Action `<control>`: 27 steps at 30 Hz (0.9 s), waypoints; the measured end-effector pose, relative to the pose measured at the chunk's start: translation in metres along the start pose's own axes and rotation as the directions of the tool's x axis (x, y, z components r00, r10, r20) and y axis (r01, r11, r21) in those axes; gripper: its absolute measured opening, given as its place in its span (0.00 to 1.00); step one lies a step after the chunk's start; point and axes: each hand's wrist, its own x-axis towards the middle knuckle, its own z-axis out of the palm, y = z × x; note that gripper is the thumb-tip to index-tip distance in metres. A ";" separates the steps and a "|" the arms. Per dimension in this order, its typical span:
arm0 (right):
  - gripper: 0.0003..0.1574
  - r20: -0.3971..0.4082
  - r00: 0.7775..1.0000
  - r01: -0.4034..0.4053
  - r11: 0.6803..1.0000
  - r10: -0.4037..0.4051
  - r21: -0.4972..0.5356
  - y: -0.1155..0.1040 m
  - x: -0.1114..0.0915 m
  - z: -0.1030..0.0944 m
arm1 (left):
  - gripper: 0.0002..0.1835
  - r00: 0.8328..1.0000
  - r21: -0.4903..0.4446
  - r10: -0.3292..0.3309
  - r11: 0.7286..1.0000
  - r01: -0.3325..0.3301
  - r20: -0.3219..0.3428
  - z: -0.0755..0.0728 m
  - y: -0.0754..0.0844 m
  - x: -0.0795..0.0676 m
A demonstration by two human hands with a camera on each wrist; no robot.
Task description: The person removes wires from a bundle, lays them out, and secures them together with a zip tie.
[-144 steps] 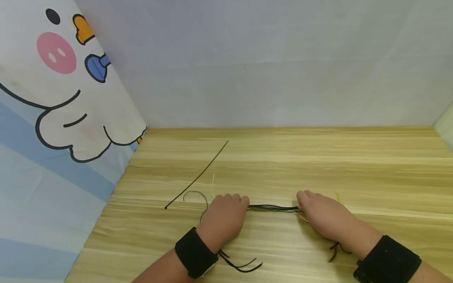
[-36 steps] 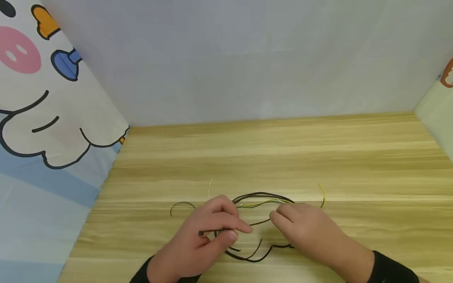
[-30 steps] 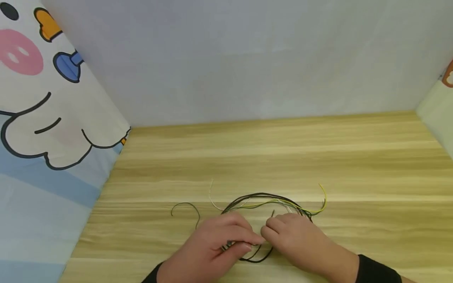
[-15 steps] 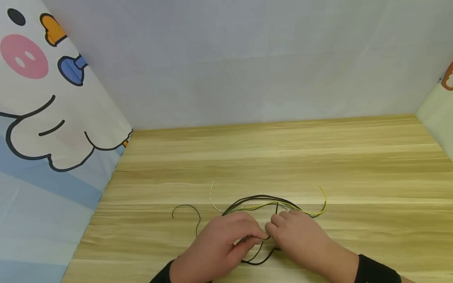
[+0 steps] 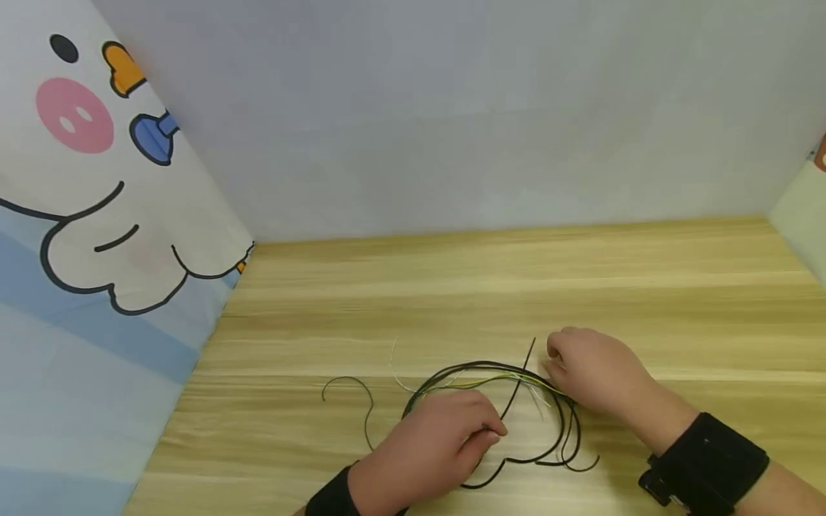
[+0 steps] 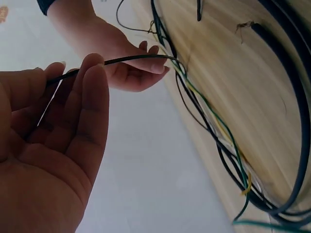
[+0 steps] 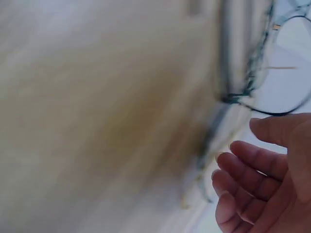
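Observation:
A loose bundle of wires (image 5: 480, 364), black with thinner yellow, green and white ones, curves across the wooden table. My left hand (image 5: 439, 444) pinches a black cable tie (image 5: 513, 398), whose free end slants up across the bundle and past its far side. In the left wrist view, the cable tie (image 6: 129, 58) leads from between my left thumb and fingers toward the wires. My right hand (image 5: 596, 369) is beside the bundle's right end. In the right wrist view its fingers (image 7: 250, 172) are loosely curled and hold nothing, with the wires just past the fingertips.
A thin dark green wire end (image 5: 348, 378) curls out left of the bundle. Black wire ends (image 5: 584, 467) stick out at the lower right. Behind the table (image 5: 452, 287) rises a pale wall (image 5: 477, 122), with a cartoon-printed cloth (image 5: 142, 244) at the left.
The cable tie was taken from the table and brought to the bundle. My right hand has since moved away from the left, rightward and farther back; the tie's end now reaches beyond the bundle.

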 end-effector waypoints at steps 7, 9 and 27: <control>0.19 0.035 0.997 -0.075 0.990 0.071 0.121 0.010 0.010 0.021 | 0.07 0.986 0.085 0.075 0.992 -0.089 0.151 0.016 0.003 0.013; 0.21 0.057 0.993 -0.111 0.983 0.103 0.146 0.011 0.012 0.023 | 0.07 0.981 0.095 0.085 0.990 -0.103 0.175 0.020 0.004 0.014; 0.07 0.105 0.980 -0.196 0.920 0.170 0.339 0.006 0.027 0.024 | 0.07 0.981 0.250 0.012 0.966 -0.061 0.193 0.038 -0.001 0.027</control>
